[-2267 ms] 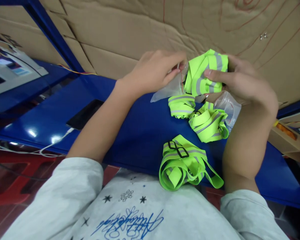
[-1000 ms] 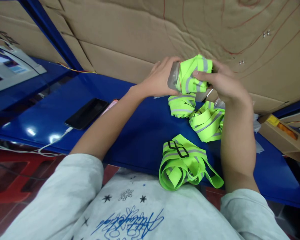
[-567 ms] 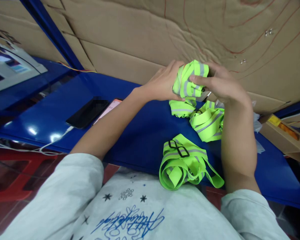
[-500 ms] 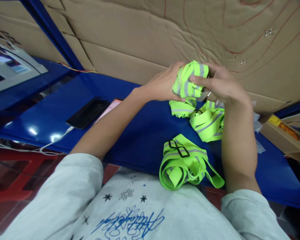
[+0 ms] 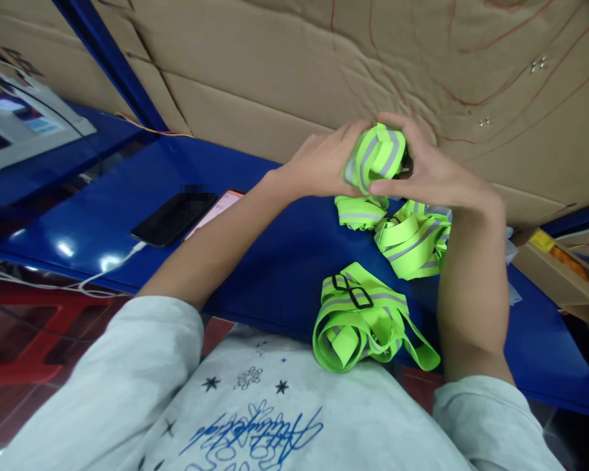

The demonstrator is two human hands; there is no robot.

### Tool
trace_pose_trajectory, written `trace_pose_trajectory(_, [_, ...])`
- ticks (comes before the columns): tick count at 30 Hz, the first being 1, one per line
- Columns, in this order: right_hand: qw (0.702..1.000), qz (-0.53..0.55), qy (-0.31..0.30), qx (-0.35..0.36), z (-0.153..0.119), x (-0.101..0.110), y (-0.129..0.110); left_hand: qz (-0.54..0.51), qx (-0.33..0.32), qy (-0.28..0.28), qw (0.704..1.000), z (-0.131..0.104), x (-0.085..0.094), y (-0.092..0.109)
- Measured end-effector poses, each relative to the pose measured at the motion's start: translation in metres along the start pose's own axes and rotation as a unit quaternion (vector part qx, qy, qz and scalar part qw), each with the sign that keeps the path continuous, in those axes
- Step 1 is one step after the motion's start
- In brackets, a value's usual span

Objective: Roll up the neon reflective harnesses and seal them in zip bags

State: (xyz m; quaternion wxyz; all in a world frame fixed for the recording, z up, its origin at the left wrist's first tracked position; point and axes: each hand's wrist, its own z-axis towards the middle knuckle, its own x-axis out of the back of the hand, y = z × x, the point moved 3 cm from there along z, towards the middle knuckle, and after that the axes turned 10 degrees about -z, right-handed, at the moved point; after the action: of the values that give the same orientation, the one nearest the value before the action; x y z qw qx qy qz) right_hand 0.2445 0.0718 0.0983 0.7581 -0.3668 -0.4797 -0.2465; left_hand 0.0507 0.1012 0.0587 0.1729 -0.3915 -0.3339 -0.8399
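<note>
A bundle of neon-yellow reflective strap (image 5: 380,154) with grey stripes is held above the blue table, near the cardboard wall. My left hand (image 5: 326,160) is closed round its left side, fingers mostly hidden behind it. From the right, my right hand (image 5: 425,167) grips the bundle, thumb at its lower front and fingers over the top. Below the hands lie a small folded reflective strap (image 5: 360,212) and a larger coiled reflective strap (image 5: 412,239). Closest to my body sits a loose reflective strap pile (image 5: 363,317) with a black plastic buckle (image 5: 353,292) on it.
A black phone (image 5: 169,219) on a white cable lies left on the blue table (image 5: 269,261), beside a phone with a lit screen (image 5: 216,210). An open cardboard box (image 5: 559,268) stands at right. Cardboard (image 5: 245,85) lines the back. A red stool (image 5: 44,327) is at lower left.
My right thumb has moved down to the bundle's lower edge, and the bundle has turned into a rounder, tighter shape. The straps on the table lie as before.
</note>
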Motion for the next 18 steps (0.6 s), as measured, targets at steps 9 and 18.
trace_pose_trajectory(9, [0.995,0.080,0.064,-0.019,-0.001,0.004,0.001,-0.030,-0.022,0.007,0.999,0.002,0.004,-0.004])
trace_pose_trajectory(18, [0.993,0.055,0.098,-0.036,-0.003,0.010,-0.014,-0.026,-0.035,0.050,0.998,0.002,0.006,-0.005])
